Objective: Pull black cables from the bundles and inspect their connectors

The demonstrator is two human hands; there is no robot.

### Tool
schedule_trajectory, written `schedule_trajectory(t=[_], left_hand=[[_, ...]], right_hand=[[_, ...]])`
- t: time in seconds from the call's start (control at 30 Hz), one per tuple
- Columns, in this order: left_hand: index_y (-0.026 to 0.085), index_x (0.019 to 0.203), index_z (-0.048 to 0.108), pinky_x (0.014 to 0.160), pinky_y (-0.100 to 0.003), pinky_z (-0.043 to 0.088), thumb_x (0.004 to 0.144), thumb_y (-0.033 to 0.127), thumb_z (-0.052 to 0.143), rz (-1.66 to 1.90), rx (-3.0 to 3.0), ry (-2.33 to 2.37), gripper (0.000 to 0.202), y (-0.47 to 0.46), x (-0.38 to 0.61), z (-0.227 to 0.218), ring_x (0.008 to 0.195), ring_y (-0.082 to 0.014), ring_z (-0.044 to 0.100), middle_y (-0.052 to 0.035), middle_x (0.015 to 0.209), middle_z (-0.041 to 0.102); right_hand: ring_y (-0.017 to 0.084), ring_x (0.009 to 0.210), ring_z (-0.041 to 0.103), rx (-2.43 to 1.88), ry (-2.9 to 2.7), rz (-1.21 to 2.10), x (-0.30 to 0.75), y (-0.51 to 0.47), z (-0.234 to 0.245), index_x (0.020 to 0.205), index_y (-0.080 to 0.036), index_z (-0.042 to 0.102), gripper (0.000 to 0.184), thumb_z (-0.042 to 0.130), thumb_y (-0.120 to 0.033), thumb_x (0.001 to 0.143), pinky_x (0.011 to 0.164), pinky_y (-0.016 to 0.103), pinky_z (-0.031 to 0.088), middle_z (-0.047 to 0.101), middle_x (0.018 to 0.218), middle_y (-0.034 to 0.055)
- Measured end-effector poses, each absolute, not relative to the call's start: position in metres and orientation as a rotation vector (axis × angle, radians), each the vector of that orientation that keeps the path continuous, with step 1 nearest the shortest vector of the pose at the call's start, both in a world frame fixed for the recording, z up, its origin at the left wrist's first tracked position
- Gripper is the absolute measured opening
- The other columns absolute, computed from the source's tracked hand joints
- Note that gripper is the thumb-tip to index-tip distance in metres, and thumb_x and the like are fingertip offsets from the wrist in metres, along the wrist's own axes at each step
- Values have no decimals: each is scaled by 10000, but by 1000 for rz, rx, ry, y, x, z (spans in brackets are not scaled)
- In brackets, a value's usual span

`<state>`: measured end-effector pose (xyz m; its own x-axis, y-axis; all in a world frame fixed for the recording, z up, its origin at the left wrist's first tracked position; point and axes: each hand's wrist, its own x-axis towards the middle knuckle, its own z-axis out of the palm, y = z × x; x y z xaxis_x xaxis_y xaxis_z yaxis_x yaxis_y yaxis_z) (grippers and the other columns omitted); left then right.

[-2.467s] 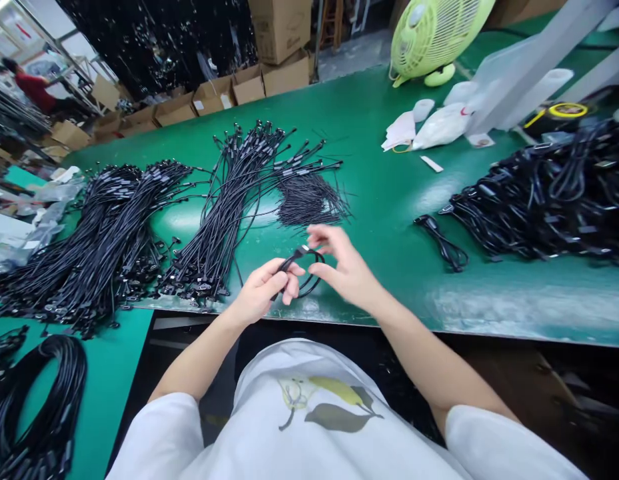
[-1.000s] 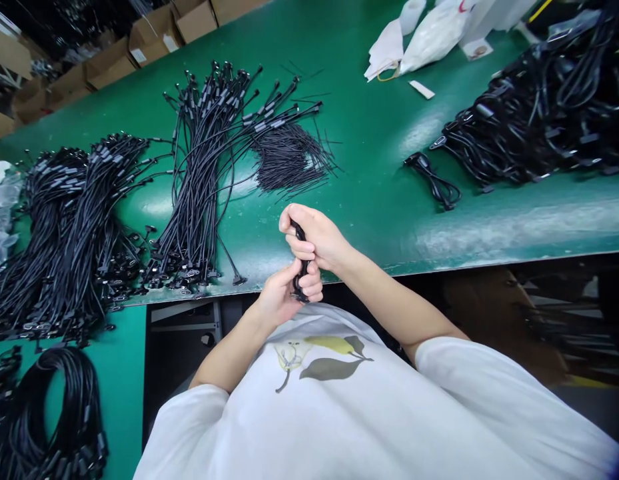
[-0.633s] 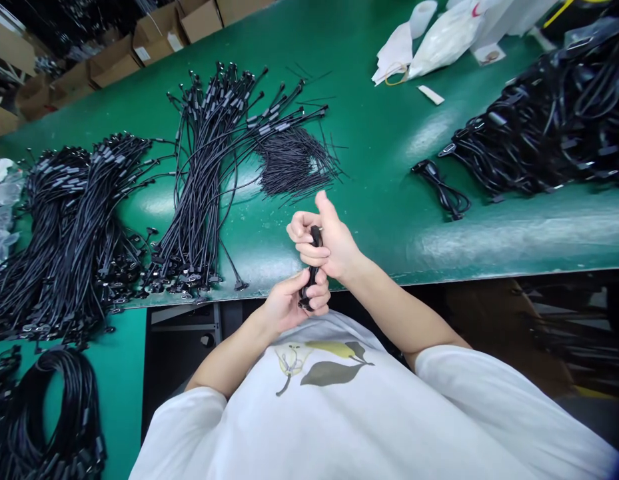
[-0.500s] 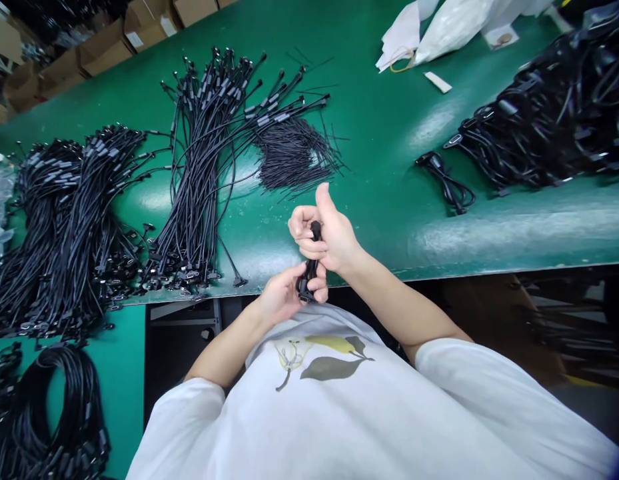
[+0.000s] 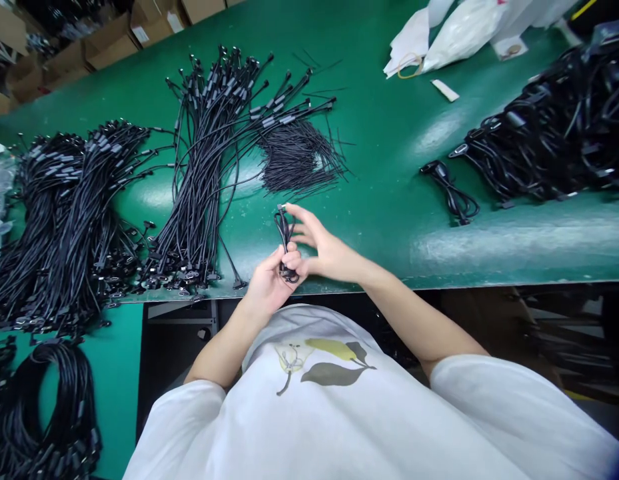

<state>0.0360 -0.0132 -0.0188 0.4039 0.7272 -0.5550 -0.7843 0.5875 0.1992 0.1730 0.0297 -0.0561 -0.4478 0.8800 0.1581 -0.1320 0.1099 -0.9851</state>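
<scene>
Many black cables (image 5: 54,220) lie bundled on the worktop (image 5: 379,153) at left. Behind them, a cardboard box (image 5: 154,27) bears a white label (image 5: 140,33) too small to read. The left hand (image 5: 266,285) has its fingers clamped on the lower part of a folded cable (image 5: 284,230); the right hand (image 5: 332,257) has fingers apart at its upper end, though contact there is hard to judge. Farther right, a cable heap (image 5: 549,137).
</scene>
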Motion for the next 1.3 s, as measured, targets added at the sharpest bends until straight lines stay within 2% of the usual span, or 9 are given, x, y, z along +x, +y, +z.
schedule_trajectory(t=[0.07,0.17,0.33,0.5,0.67,0.8,0.93,1.07,1.3], left_hand=[[119,823,571,576,-166,441,1009,219,345,984,-107,686,309,-6,33,-15,547,-58,433,33,636,370],[121,816,572,583,-177,461,1011,244,352,982,-70,709,319,-4,34,-14,549,-63,450,30,632,392],[137,840,591,628,-218,502,979,286,454,1019,153,749,245,-13,41,-17,584,-87,494,26,638,428],[154,843,580,591,-207,479,866,365,657,1034,299,746,226,-21,36,-20,576,-78,458,41,646,416],[147,807,558,482,-182,412,797,417,724,916,414,731,317,-26,26,-27,532,-70,412,54,619,373],[139,772,543,424,-173,374,766,425,742,665,387,627,348,-27,23,-29,493,-67,374,60,599,336],[149,760,517,349,-135,272,775,416,735,575,232,530,345,-27,20,-26,440,-48,246,78,582,260],[152,756,513,310,-123,218,772,450,743,552,145,481,377,-32,19,-28,419,-40,175,92,562,227],[136,829,576,313,-130,224,765,444,750,512,141,477,360,-39,22,-28,417,-39,195,88,568,245]], right_hand=[[341,1448,223,-762,-1808,1326,174,18,-63,1520,-310,218,1101,835,-539,638,1125,517,335,45,1612,119],[312,1491,67,-763,-1918,1179,173,6,-68,1539,-303,170,994,765,-474,761,1177,524,218,-30,1622,116],[297,1482,134,-708,-1756,1228,167,-1,-63,1461,-303,344,841,780,-441,755,1181,493,223,107,1615,104],[282,1330,430,-811,-1629,1478,169,-9,-60,1426,-280,388,822,805,-408,728,1115,449,367,392,1478,106],[238,1227,523,-765,-1372,1543,190,13,-52,1377,-309,419,682,734,-483,798,1070,419,406,419,1461,88],[193,986,606,-757,-1278,1772,195,33,-40,1129,-185,619,459,553,-581,905,936,350,470,636,1116,98],[138,763,569,-604,-1039,1993,187,35,-37,862,-132,665,505,650,-635,809,724,254,487,621,862,56],[63,555,422,-610,-866,1947,182,31,-41,797,-151,624,489,818,-576,652,480,170,346,526,722,-15],[34,444,240,-658,-874,1931,180,22,-35,683,-168,509,541,750,-653,681,355,169,153,402,618,-56]])
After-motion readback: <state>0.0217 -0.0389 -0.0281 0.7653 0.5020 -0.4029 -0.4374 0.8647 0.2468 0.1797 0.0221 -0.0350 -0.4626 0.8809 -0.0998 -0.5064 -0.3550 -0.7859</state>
